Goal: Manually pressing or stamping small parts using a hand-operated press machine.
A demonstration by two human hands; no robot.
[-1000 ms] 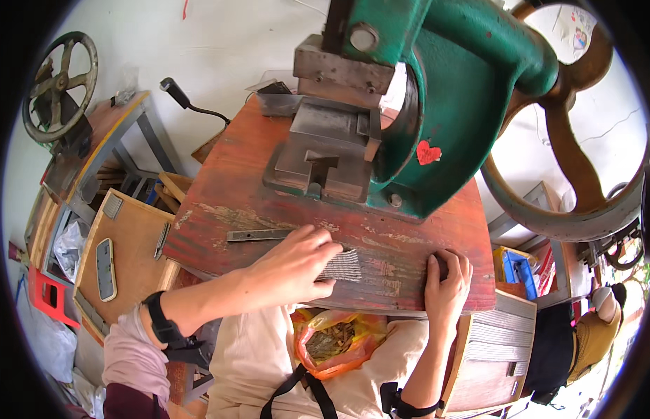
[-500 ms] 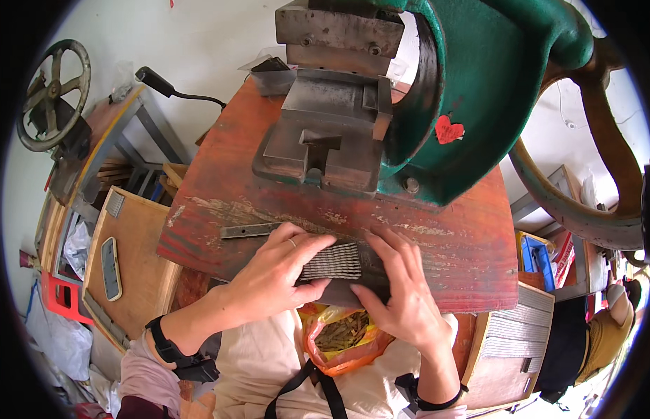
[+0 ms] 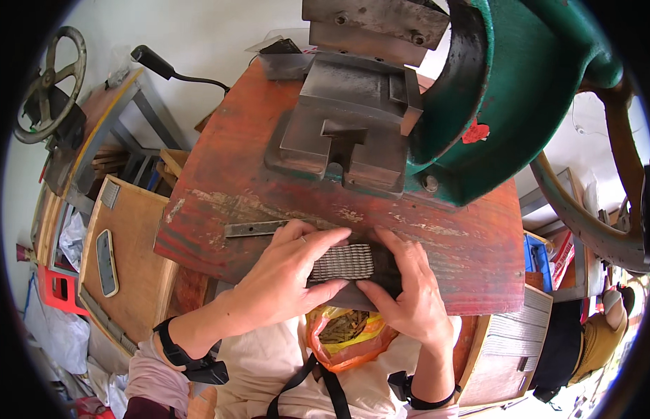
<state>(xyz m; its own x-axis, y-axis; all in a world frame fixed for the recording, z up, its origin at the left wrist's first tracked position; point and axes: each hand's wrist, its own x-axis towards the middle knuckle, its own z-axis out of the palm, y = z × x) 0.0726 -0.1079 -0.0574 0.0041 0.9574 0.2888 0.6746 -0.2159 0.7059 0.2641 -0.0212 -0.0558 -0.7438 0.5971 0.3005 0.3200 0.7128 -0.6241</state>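
Observation:
A small block of grey metal strips with ridged tops (image 3: 342, 262), packed side by side, lies at the near edge of the red wooden bench. My left hand (image 3: 286, 269) is closed on its left part, fingers along the far side and thumb along the near side. My right hand (image 3: 411, 286) curves round the block's right end, with its thumb at the near corner and its fingertips by the far corner. A flat metal bar (image 3: 256, 228) lies beyond my left fingers. In my lap an orange and yellow bag (image 3: 353, 353) holds many small brownish pieces.
A green press (image 3: 527, 133) with a steel die block (image 3: 353, 91) stands on the bench (image 3: 220, 188). At left, a wooden tray (image 3: 140, 223) carries a phone (image 3: 107, 262). Another tray (image 3: 471, 391) at right holds rows of grey strips. Another person (image 3: 604, 335) is at the far right.
My right hand has come in closer round the block's right end. My left hand and the block have shifted slightly to the right in view. The whole view has also turned a little.

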